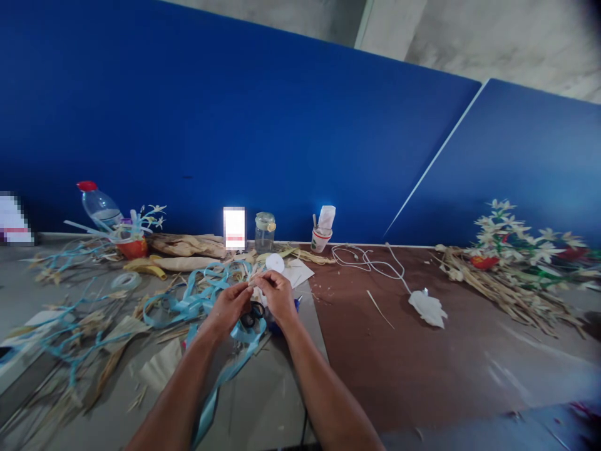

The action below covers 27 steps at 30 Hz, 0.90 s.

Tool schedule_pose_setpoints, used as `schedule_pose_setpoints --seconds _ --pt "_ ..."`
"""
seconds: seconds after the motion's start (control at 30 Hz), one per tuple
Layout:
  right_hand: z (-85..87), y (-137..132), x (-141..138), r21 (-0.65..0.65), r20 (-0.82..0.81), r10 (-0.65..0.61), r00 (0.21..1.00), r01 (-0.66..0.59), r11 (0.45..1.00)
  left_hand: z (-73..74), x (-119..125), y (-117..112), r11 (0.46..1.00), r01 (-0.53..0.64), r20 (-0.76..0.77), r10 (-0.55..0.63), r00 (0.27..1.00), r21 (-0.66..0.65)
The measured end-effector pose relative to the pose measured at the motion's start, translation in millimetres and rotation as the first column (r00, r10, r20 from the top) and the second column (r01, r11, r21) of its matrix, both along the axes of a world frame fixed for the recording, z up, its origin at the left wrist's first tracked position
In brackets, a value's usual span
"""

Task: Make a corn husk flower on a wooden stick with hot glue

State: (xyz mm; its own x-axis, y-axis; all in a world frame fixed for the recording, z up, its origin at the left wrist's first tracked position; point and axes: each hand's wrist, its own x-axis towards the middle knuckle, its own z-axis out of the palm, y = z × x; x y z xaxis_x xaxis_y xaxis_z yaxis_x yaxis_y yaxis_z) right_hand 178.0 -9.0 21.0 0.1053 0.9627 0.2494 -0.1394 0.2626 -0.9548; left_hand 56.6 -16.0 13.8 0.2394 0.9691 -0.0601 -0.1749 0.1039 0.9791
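Observation:
My left hand (233, 305) and my right hand (277, 292) meet over the middle of the table, fingertips pinched together. Between them is a small pale piece, perhaps dried husk; most of it is hidden by the fingers. Black-handled scissors (253, 315) lie just below the hands. To the left, light blue ribbon (188, 304) is heaped in loops, and a strand of it trails down beside my left forearm. A white round thing (275, 263) and a sheet of white paper (300, 273) lie behind my right hand.
Along the blue partition (282, 138) stand a red-capped bottle (101, 207), a red cup (133, 248), a bright screen (234, 228), a lidded jar (265, 233) and a paper cup (322, 240). Bananas (150, 268), a white cable (399, 272) and dried stalks (502, 291) with white flowers lie around.

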Motion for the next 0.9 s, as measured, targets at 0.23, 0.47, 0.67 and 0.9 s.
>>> schedule_pose_setpoints --seconds 0.23,0.47,0.67,0.9 --pt "-0.9 -2.5 -2.2 0.081 0.04 0.011 0.999 -0.015 0.997 1.5 2.3 -0.4 0.996 -0.042 -0.119 0.051 0.992 0.075" --pt "-8.7 -1.0 -5.1 0.023 0.061 -0.066 0.996 0.065 0.998 4.9 0.5 -0.7 0.948 -0.195 -0.298 0.267 0.916 0.25" --pt "-6.0 -2.7 -7.9 -0.118 -0.12 0.075 0.99 -0.089 0.989 6.7 0.9 -1.1 0.806 -0.159 -0.495 0.491 0.717 0.57" --pt "-9.4 0.0 -12.2 -0.157 -0.162 0.081 0.983 -0.107 0.982 -2.8 4.5 -2.0 0.716 -0.074 -0.489 0.544 0.682 0.694"
